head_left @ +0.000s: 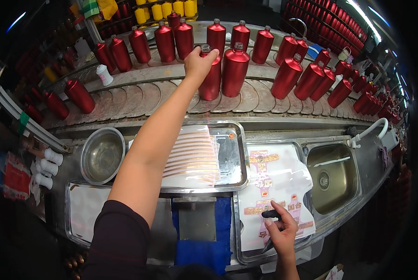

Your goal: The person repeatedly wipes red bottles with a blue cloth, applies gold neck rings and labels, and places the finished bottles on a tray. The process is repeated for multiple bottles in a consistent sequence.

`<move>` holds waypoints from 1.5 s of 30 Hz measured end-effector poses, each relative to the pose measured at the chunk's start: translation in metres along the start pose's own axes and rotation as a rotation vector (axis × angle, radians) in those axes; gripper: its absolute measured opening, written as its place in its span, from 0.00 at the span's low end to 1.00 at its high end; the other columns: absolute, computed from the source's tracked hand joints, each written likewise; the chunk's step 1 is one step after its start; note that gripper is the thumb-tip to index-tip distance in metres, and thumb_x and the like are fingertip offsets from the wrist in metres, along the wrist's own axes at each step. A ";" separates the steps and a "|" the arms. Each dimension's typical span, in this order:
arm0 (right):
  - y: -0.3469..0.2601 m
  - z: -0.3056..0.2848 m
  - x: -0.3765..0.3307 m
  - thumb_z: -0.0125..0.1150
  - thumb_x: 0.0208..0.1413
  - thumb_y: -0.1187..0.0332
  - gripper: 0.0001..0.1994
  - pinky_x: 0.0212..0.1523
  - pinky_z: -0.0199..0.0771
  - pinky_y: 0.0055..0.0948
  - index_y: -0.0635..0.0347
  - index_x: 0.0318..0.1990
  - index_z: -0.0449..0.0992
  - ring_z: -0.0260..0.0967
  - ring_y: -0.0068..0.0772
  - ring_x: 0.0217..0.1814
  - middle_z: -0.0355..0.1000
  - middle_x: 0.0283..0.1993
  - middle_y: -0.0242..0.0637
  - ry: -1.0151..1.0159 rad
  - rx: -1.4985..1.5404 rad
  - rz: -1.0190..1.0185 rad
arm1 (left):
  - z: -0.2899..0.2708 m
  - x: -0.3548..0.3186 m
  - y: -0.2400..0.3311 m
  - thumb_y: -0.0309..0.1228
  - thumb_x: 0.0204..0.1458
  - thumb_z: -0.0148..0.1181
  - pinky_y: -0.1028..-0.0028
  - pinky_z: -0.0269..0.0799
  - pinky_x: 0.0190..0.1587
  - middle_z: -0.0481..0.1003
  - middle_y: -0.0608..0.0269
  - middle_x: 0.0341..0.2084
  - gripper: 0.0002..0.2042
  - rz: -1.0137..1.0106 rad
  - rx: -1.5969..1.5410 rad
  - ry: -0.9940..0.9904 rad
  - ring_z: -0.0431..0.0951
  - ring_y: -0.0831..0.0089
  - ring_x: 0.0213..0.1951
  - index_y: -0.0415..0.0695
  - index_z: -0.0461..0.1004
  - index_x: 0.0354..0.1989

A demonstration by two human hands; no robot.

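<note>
My left hand (198, 65) reaches forward and is closed round the neck of a red metallic bottle (210, 84) on the conveyor. Close beside that bottle, on its right, stands another red bottle (235, 72). My right hand (283, 229) is closed on a slim dark pointed tool (271, 214), whose exact kind I cannot make out. It hovers over printed pink-and-gold label sheets (265, 184) on the right metal tray (239, 254). Between my arms, a middle tray (241, 179) carries a stack of overlapping label strips (192, 158).
Several red bottles (286, 77) line the plated conveyor (258, 100). A metal bowl (102, 156) sits left of my left arm. At right are a sink (332, 179) and a white faucet (374, 128). White small containers (50, 161) lie far left; a blue cloth (202, 252) hangs in front.
</note>
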State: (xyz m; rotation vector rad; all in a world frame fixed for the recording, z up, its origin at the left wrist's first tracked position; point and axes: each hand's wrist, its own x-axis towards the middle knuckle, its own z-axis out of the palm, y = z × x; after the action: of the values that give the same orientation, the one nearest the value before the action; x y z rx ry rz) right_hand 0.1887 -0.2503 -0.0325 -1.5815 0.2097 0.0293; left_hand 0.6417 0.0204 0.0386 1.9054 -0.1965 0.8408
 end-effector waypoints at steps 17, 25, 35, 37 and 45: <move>-0.060 0.089 0.003 0.69 0.57 0.73 0.39 0.23 0.57 0.14 0.57 0.75 0.56 0.58 0.06 0.22 0.74 0.43 0.31 -0.479 0.070 -0.254 | -0.277 -0.204 0.099 0.44 0.63 0.48 0.51 0.79 0.53 0.81 0.58 0.47 0.17 -1.031 -1.237 0.003 0.81 0.58 0.49 0.46 0.77 0.47; -0.053 0.169 -0.059 0.60 0.66 0.54 0.39 0.46 0.68 0.21 0.49 0.78 0.46 0.65 0.19 0.53 0.61 0.69 0.33 -0.844 0.450 0.132 | -0.342 -0.325 0.108 0.46 0.65 0.49 0.58 0.76 0.56 0.82 0.58 0.44 0.18 -1.003 -1.359 -0.075 0.81 0.61 0.48 0.45 0.78 0.46; -0.039 0.187 -0.107 0.45 0.67 0.38 0.41 0.23 0.64 0.19 0.47 0.79 0.40 0.63 0.18 0.23 0.67 0.64 0.39 -0.749 0.367 0.020 | -0.362 -0.362 0.134 0.56 0.59 0.58 0.59 0.73 0.58 0.81 0.62 0.46 0.25 -1.087 -1.386 0.046 0.79 0.63 0.51 0.47 0.78 0.50; -0.043 0.187 -0.105 0.47 0.69 0.42 0.37 0.27 0.67 0.21 0.46 0.78 0.44 0.64 0.18 0.28 0.64 0.67 0.36 -0.778 0.301 -0.069 | -0.375 -0.356 0.150 0.57 0.57 0.62 0.61 0.74 0.56 0.80 0.64 0.43 0.26 -1.172 -0.981 0.038 0.79 0.67 0.49 0.46 0.78 0.49; -0.051 0.166 -0.114 0.70 0.52 0.65 0.34 0.23 0.73 0.35 0.19 0.67 0.69 0.66 0.43 0.21 0.59 0.27 0.38 -0.736 -0.851 -0.850 | -0.382 -0.338 0.180 0.45 0.48 0.77 0.64 0.80 0.46 0.76 0.57 0.43 0.31 -1.025 -0.713 -0.192 0.81 0.65 0.43 0.40 0.66 0.51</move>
State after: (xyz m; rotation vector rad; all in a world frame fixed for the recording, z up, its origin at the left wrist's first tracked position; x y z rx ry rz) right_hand 0.1036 -0.0716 0.0307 -2.2546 -1.1907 0.0376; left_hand 0.1259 0.1824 0.0560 1.1459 0.3210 -0.1215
